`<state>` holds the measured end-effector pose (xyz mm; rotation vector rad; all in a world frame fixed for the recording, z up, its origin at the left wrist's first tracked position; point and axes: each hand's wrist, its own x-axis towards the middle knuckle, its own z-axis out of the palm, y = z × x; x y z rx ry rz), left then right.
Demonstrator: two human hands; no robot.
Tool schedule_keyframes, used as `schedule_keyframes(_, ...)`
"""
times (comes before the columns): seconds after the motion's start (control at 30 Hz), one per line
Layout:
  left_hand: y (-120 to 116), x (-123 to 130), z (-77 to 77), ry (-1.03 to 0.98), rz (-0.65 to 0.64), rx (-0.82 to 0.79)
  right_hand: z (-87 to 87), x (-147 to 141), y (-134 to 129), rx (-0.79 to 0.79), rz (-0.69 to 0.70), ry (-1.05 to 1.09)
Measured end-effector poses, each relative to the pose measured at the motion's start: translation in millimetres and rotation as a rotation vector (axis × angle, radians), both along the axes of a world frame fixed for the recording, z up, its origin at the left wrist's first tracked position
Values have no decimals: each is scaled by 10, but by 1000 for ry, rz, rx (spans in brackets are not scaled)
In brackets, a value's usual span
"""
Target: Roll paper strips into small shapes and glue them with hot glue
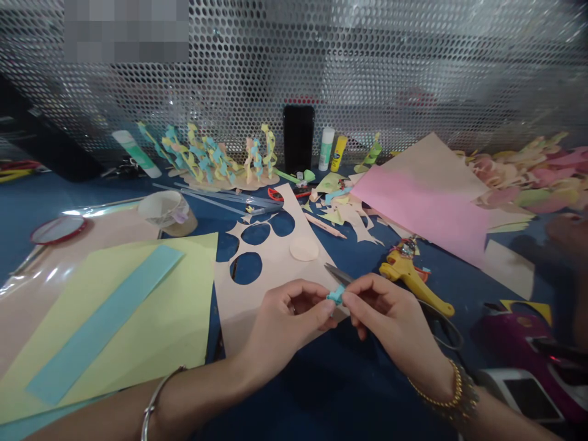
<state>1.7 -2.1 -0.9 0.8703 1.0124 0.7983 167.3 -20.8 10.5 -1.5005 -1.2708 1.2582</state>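
OK, my L hand (298,312) & R hand (386,312) both pinching a small blue paper pc (336,295), over the holed pale sheet (275,263), mid-counter (298,398). Done: holes cut, paper stems (214,156) up nr back edge. Blue pc loose, blue strip (108,321) uncut. Scissors (339,274) right behind fingers, yellow glue gun (411,282) nr R hand, scraps (351,214) beyond: tight.

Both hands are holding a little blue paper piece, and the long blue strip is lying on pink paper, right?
Not quite: the head view shows the long blue strip lying on yellow-green paper. The left hand and right hand are holding the little blue paper piece.
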Motion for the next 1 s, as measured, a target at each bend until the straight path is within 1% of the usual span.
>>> schedule_keyframes(0.23, -4, 7, 25, 18, -3, 1, -65, -6, -25, 61, -8, -74)
schedule_keyframes(0.33, 8, 14, 36, 24, 22, 15, -106, -18, -30, 43, 1, -62)
schedule_keyframes(0.43, 13, 15, 40, 34, 32, 52, -162, -18, -26, 37, 38, 15)
schedule_keyframes(0.5, 11, 13, 30, 37, 29, 82, -194, -14, -19, 12, 113, 49)
schedule_keyframes(0.63, 13, 12, 8, 62, 27, 112, -188, -29, -4, 47, 160, 98)
schedule_keyframes(0.7, 18, 15, 9, 63, 34, 120, -160, -46, 4, 80, 130, 124)
schedule_keyframes(0.87, 16, 15, 19, 7, 9, 119, -132, -55, 16, 59, 69, 153)
schedule_keyframes(1.0, 13, 12, 19, -35, 23, 73, -124, -36, 15, 41, 59, 148)
